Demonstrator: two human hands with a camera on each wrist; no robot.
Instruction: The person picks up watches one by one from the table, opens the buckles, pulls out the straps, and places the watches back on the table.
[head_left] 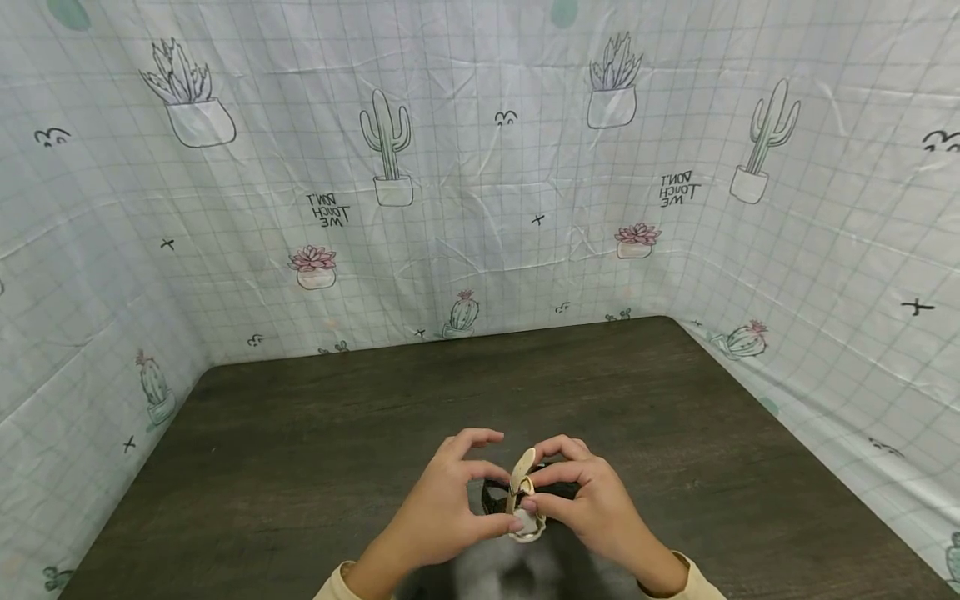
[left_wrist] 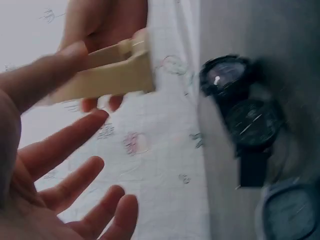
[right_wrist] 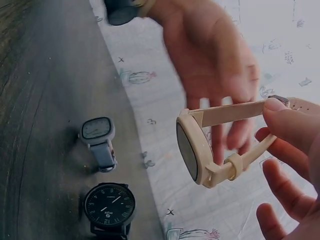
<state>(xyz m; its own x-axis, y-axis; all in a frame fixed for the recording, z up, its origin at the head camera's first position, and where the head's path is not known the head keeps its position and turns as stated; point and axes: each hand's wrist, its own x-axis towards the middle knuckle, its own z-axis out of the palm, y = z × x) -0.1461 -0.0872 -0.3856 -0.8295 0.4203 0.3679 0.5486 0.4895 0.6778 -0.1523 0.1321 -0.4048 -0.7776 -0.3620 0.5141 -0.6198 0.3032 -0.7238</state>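
Both hands meet over the near edge of the dark table, around a beige wristwatch. My right hand pinches its strap: thumb on the upper strap, fingers under the looped lower strap. The oval case hangs side-on in the right wrist view. My left hand sits close on the other side, its thumb against the strap, its other fingers spread and loose. Under the hands, a black watch lies on the table.
On the table near the cloth wall lie a grey square-faced watch and a black round watch; the left wrist view shows two black watches together. A white cactus-print cloth walls the table on three sides.
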